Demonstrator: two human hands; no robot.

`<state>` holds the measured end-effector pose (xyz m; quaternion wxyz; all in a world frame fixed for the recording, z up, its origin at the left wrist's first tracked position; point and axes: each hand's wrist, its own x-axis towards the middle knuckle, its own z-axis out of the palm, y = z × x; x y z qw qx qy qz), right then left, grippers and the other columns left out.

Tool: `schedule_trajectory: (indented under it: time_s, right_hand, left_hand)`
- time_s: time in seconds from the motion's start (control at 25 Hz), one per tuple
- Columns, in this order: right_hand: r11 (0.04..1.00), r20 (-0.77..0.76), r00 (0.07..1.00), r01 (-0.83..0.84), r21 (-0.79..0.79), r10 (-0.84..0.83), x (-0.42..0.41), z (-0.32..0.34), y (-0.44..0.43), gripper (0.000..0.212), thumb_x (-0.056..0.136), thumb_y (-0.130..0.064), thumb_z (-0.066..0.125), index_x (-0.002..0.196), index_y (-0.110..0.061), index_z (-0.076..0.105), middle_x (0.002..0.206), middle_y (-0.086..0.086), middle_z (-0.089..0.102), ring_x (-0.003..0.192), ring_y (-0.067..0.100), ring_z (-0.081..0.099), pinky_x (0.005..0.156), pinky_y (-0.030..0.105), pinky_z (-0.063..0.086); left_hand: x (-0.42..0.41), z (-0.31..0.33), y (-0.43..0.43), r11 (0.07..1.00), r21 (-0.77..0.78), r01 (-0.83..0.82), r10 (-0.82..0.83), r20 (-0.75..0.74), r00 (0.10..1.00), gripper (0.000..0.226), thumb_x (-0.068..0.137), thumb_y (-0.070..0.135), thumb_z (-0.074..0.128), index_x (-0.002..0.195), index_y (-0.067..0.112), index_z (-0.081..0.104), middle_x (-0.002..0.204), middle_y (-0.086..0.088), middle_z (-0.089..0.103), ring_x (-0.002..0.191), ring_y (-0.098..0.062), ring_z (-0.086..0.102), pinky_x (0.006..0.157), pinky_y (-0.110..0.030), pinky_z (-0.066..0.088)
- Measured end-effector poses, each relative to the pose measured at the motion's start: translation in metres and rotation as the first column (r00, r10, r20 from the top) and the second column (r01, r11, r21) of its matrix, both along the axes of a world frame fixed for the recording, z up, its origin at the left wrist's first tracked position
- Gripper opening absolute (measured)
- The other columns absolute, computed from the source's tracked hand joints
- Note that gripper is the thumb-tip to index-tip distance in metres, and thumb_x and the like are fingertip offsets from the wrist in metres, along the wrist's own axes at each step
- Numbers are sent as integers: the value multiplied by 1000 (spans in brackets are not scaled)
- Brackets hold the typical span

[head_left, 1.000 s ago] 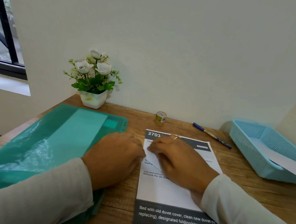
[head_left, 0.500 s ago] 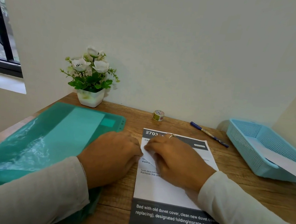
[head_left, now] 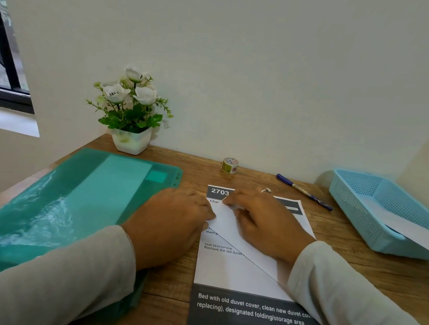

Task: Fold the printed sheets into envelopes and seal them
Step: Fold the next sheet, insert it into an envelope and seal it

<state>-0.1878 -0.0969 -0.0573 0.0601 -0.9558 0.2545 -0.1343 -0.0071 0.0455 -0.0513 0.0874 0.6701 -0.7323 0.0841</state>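
A printed sheet lies lengthwise on the wooden table in front of me, its header "2703" at the far end. One of its corners is folded over diagonally, so a blank white flap lies across the text. My left hand rests at the sheet's left edge, its curled fingertips touching the flap's side. My right hand lies on the flap, with curled fingers holding its tip down near the header. A small roll of tape stands by the wall.
A green plastic folder covers the table's left side, under my left forearm. A potted white flower stands at the back left. A blue pen lies beyond the sheet. A light blue basket at the right holds a white folded paper.
My right hand has drawn back a little along the flap, so more of the white folded corner shows between my hands. My left hand has stayed at the sheet's left edge.
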Motion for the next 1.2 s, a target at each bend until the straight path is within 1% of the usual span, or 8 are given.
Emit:
schedule_trajectory:
  time_s: [0.28, 0.48, 0.56, 0.68, 0.76, 0.96, 1.12, 1.2]
  right_hand:
    - [988, -63, 986, -152, 33, 154, 10, 2, 27, 39, 98, -18, 43, 128, -29, 66, 130, -14, 65, 119, 12, 56, 100, 33, 49]
    - [1000, -29, 1000, -1, 14, 2, 5, 9, 3, 44, 95, -17, 41, 129, -30, 65, 134, -13, 64, 123, 16, 58, 100, 39, 50]
    - [999, -58, 998, -30, -27, 28, 9, 9, 14, 41, 96, -19, 42, 129, -30, 65, 131, -14, 65, 120, 18, 58, 97, 41, 52]
    - [994, -108, 989, -106, 0, 106, 10, 5, 32, 40, 101, -19, 43, 134, -28, 63, 135, -13, 63, 123, 14, 55, 103, 35, 49]
    - [999, -74, 996, -38, 20, 39, 7, 6, 21, 40, 100, -19, 44, 134, -29, 63, 137, -14, 62, 124, 13, 54, 105, 34, 46]
    - [994, -134, 987, 96, 48, -89, 1, 16, 9, 44, 99, -46, 50, 138, -28, 60, 144, -10, 59, 131, 23, 53, 107, 42, 44]
    - [977, -323, 927, 211, 24, -192, -16, 35, 29, 86, 79, -86, 52, 148, -37, 44, 150, -9, 49, 138, 24, 44, 110, 44, 41]
    - [955, -397, 879, 296, 15, -266, -24, 45, 34, 105, 65, -95, 54, 152, -39, 35, 152, -4, 45, 138, 25, 43, 110, 46, 42]
  left_hand:
    - [1, 3, 5, 999, 13, -43, 42, 28, 999, 39, 103, 47, 33, 129, 35, 59, 131, 13, 59, 121, -9, 51, 109, -32, 40]
    - [2, 3, 10, 1000, 12, -21, 21, 15, 1000, 41, 104, 45, 32, 136, 36, 55, 135, 15, 57, 125, -8, 48, 109, -33, 38]
    - [1, 2, 9, 1000, 15, -23, 22, 24, 999, 41, 104, 46, 33, 138, 36, 54, 138, 14, 55, 127, -8, 47, 111, -32, 37]
    - [1, 3, 7, 1000, 5, -21, 21, 39, 999, 40, 104, 45, 35, 138, 35, 54, 140, 13, 55, 128, -10, 47, 112, -33, 36]
    - [2, 2, 7, 1000, 5, -14, 14, 31, 999, 41, 104, 45, 34, 138, 35, 54, 139, 13, 55, 128, -9, 47, 112, -33, 37]
    - [-3, 3, 15, 1000, 12, -12, 12, -6, 1000, 44, 103, 49, 34, 141, 34, 51, 141, 12, 52, 126, -9, 48, 110, -31, 39]
    - [-6, 2, 16, 1000, -21, -14, 14, 34, 999, 46, 103, 51, 35, 140, 31, 53, 136, 8, 54, 121, -13, 51, 105, -30, 43]
    - [-6, 1, 17, 998, -56, -8, 12, 71, 997, 45, 102, 50, 36, 133, 28, 60, 129, 5, 59, 116, -16, 55, 100, -33, 47]
